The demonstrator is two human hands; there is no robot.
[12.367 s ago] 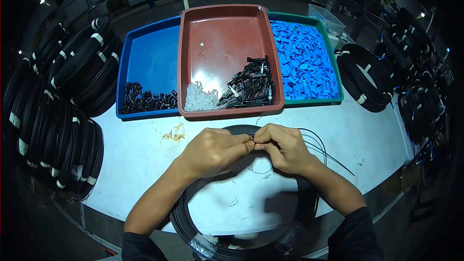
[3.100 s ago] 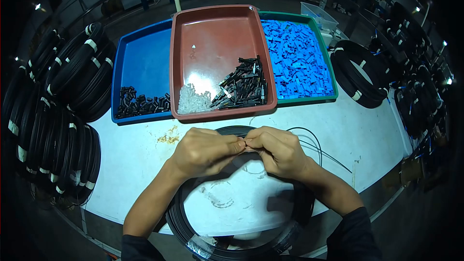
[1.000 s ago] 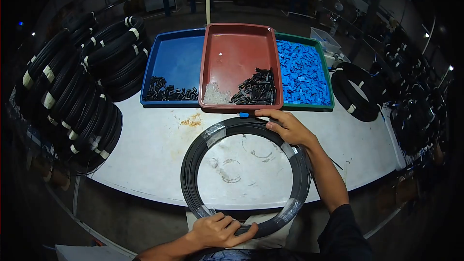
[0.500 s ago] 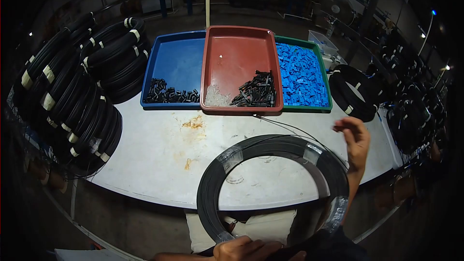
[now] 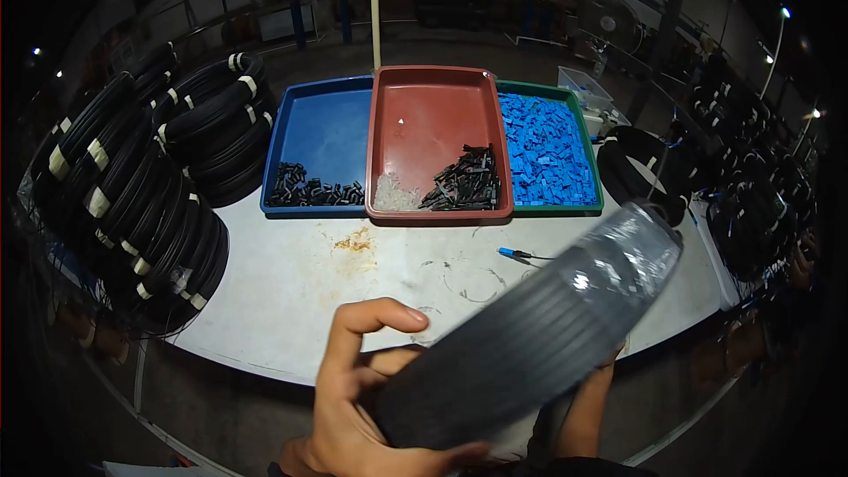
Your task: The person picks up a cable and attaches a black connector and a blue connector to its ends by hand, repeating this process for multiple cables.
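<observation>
A thick coil of black cable [image 5: 521, 336], wrapped in clear plastic at its upper right end, is raised and tilted edge-on over the table. My left hand [image 5: 362, 389] grips its lower left end, with the thumb underneath and the index finger bent above it. Behind the coil on the right, only the wrist and forearm of my right hand show; the fingers are hidden by the coil. A blue connector [image 5: 507, 252] on a thin black cable lies on the white table beyond the coil.
Blue tray [image 5: 318, 210] with black pieces, red tray [image 5: 442, 217] with clear and black pieces, and green tray [image 5: 565, 210] with blue pieces stand at the back. Taped black coils [image 5: 150, 203] are stacked left; more coils [image 5: 632, 168] lie right.
The coil has gone from showing its open ring to standing edge-on. My left hand has moved up with it, and my right hand has dropped behind it. A blue connector has come into view.
</observation>
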